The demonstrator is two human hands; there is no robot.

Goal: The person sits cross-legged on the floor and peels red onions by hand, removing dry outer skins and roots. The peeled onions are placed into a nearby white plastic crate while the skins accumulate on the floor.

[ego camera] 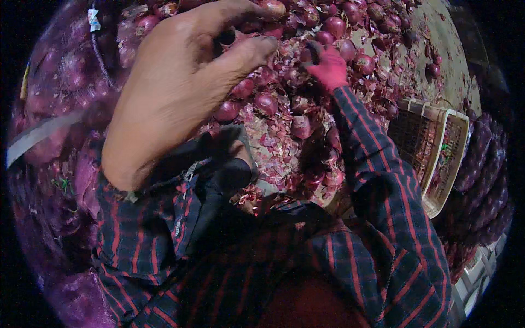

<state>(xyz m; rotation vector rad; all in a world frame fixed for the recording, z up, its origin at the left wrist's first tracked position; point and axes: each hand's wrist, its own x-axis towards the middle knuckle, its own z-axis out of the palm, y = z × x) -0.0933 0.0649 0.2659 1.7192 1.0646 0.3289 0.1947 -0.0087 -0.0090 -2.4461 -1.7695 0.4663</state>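
My bare left hand [176,78] is raised close to the camera, its thumb and index finger apart over a heap of red onions [265,103]. Nothing shows between those two fingertips, though a pale red onion [274,7] appears at the edge of the index fingertip. My right hand [330,69], in a pink glove with dark fingertips, reaches down into the onions. Its fingers lie against the heap beside a round onion [347,50]; whether they grip one is unclear. Loose dry onion skins [275,151] are scattered between the bulbs.
A plastic crate [437,164] with slatted walls stands to the right, holding some skins and green bits. Filled purple mesh sacks [61,78] line the left side, and dark sacks [484,160] lie at the far right. Bare ground [439,37] shows at upper right.
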